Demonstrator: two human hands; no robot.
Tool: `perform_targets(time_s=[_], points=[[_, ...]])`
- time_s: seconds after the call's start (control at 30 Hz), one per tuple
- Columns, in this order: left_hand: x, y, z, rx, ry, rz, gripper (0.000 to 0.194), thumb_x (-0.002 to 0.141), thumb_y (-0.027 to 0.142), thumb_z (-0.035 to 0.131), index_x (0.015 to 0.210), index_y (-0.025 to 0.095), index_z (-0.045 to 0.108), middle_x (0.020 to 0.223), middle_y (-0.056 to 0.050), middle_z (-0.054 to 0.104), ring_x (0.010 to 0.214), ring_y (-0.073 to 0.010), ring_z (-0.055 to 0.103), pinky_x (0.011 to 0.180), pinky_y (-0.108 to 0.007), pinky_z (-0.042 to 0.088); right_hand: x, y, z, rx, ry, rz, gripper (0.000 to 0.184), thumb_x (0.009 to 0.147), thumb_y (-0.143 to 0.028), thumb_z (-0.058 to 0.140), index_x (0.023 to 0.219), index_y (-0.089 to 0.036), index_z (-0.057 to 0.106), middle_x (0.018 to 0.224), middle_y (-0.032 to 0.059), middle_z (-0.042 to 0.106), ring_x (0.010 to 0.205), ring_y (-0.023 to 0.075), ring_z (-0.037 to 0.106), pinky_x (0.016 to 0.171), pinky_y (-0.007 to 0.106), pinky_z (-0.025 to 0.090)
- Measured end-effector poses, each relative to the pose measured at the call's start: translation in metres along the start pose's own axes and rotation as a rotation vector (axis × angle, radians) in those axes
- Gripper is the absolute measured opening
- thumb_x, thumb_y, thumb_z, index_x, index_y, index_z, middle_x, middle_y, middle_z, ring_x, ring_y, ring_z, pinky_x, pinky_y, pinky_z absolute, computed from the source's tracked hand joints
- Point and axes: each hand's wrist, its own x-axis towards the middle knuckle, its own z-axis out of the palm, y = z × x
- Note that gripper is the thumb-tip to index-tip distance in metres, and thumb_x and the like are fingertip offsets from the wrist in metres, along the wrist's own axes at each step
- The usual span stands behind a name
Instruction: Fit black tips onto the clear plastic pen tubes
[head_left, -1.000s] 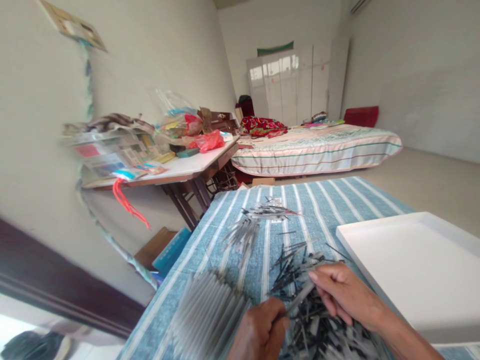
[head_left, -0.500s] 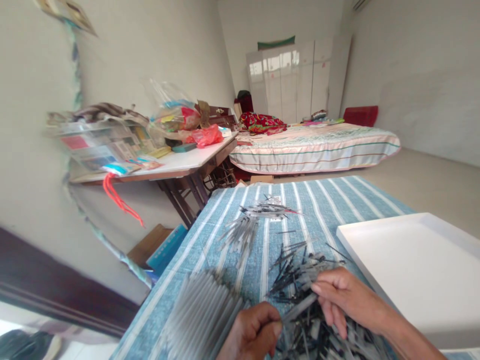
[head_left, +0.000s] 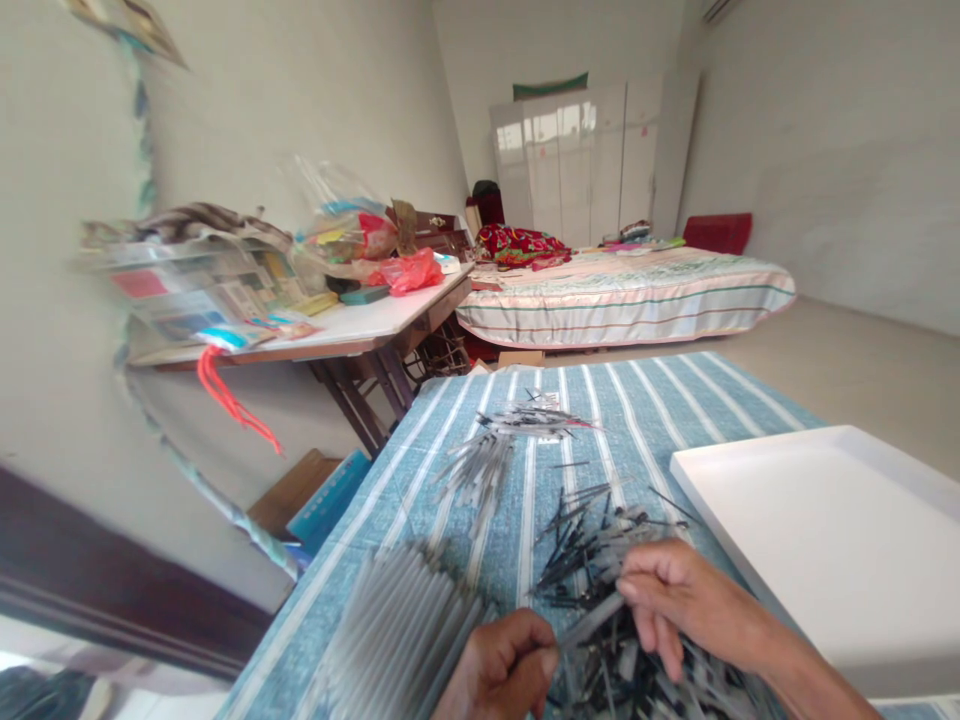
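Between my two hands runs a grey translucent plastic tube (head_left: 592, 622), slanting over a mixed pile. My right hand (head_left: 686, 598) pinches its upper end between thumb and fingers. At the lower end, my left hand (head_left: 510, 660) is closed, thumb against the curled forefinger. Under and around both hands lies a loose heap of black and grey thin plastic pieces (head_left: 574, 555). To the left, a neat stack of grey tubes (head_left: 405, 630) lies side by side, next to my left wrist.
Further up the blue striped cloth (head_left: 637, 400) are a small bunch of grey tubes (head_left: 484, 470) and a scatter of thin pieces (head_left: 525, 420). A white shallow tray (head_left: 825, 540) stands at the right. A cluttered side table (head_left: 360, 325) is at the left, a bed (head_left: 630, 300) behind.
The whole view has shifted slightly. Both hands keep nearly the same pose around the grey tube, and the piles look the same.
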Motion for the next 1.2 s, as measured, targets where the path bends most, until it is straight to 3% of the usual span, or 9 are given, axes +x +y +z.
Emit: perform_targets(time_s=[0.13, 0.3, 0.43, 0.6, 0.77, 0.93, 1.1, 1.2], points=[[0.0003, -0.0030, 0.0005, -0.026, 0.001, -0.013, 0.024, 0.077, 0.037, 0.051, 0.065, 0.017, 0.051, 0.048, 0.006, 0.044, 0.043, -0.0066, 0.031, 0.043, -0.019, 0.023, 0.0003, 0.0016, -0.0002, 0.077, -0.006, -0.007, 0.035, 0.073, -0.042, 0.062, 0.091, -0.018, 0.044, 0.063, -0.0032, 0.063, 0.043, 0.0095, 0.061, 0.039, 0.015, 0.042], [0.0012, -0.0065, 0.0002, -0.053, 0.010, -0.010, 0.026, 0.077, 0.040, 0.052, 0.065, 0.017, 0.050, 0.047, 0.006, 0.044, 0.043, -0.0067, 0.031, 0.043, -0.019, 0.022, 0.0009, 0.0051, 0.0007, 0.032, 0.008, 0.031, 0.036, 0.080, -0.050, 0.047, 0.069, -0.016, 0.043, 0.053, -0.0020, 0.061, 0.035, 0.0071, 0.056, 0.033, 0.012, 0.034], [0.0016, -0.0066, -0.0001, -0.027, 0.020, -0.010, 0.023, 0.077, 0.036, 0.052, 0.065, 0.017, 0.050, 0.047, 0.006, 0.045, 0.044, -0.0069, 0.032, 0.044, -0.019, 0.024, 0.0018, 0.0042, 0.0022, 0.083, -0.003, 0.007, 0.036, 0.072, -0.045, 0.062, 0.089, -0.019, 0.043, 0.064, -0.0033, 0.063, 0.042, 0.0096, 0.060, 0.038, 0.015, 0.042], [0.0006, -0.0060, 0.0013, -0.020, 0.002, -0.020, 0.020, 0.078, 0.032, 0.050, 0.066, 0.017, 0.050, 0.047, 0.007, 0.044, 0.043, -0.0065, 0.031, 0.045, -0.019, 0.024, 0.0021, 0.0033, 0.0031, 0.066, 0.032, 0.036, 0.037, 0.078, -0.051, 0.051, 0.068, -0.016, 0.043, 0.051, -0.0023, 0.061, 0.033, 0.0072, 0.055, 0.032, 0.012, 0.033], [0.0006, -0.0067, 0.0020, -0.008, 0.000, -0.020, 0.018, 0.080, 0.029, 0.047, 0.067, 0.017, 0.051, 0.048, 0.007, 0.043, 0.043, -0.0062, 0.030, 0.045, -0.020, 0.024, 0.0016, 0.0039, 0.0023, 0.104, 0.007, 0.027, 0.038, 0.073, -0.045, 0.060, 0.093, -0.018, 0.044, 0.065, -0.0025, 0.064, 0.042, 0.0099, 0.061, 0.038, 0.016, 0.042], [0.0021, -0.0075, 0.0016, -0.003, -0.011, -0.027, 0.017, 0.080, 0.028, 0.048, 0.066, 0.017, 0.049, 0.048, 0.007, 0.044, 0.043, -0.0064, 0.030, 0.045, -0.020, 0.024, 0.0035, 0.0060, 0.0043, 0.075, 0.030, 0.054, 0.037, 0.079, -0.051, 0.049, 0.069, -0.015, 0.045, 0.051, -0.0017, 0.061, 0.034, 0.0079, 0.056, 0.032, 0.012, 0.033], [0.0029, -0.0077, 0.0013, 0.000, -0.021, -0.046, 0.017, 0.078, 0.027, 0.049, 0.064, 0.017, 0.050, 0.048, 0.007, 0.044, 0.043, -0.0066, 0.032, 0.045, -0.019, 0.025, 0.0024, 0.0042, 0.0032, 0.160, -0.014, 0.014, 0.031, 0.074, -0.040, 0.061, 0.085, -0.016, 0.045, 0.072, 0.0012, 0.066, 0.048, 0.0115, 0.064, 0.039, 0.016, 0.042], [0.0026, -0.0073, 0.0017, -0.020, -0.011, -0.050, 0.017, 0.078, 0.026, 0.047, 0.065, 0.017, 0.050, 0.047, 0.007, 0.043, 0.042, -0.0063, 0.031, 0.044, -0.019, 0.024, 0.0034, 0.0046, 0.0040, 0.152, 0.013, 0.040, 0.029, 0.075, -0.040, 0.060, 0.082, -0.015, 0.046, 0.069, 0.0013, 0.066, 0.043, 0.0104, 0.062, 0.036, 0.015, 0.040]])
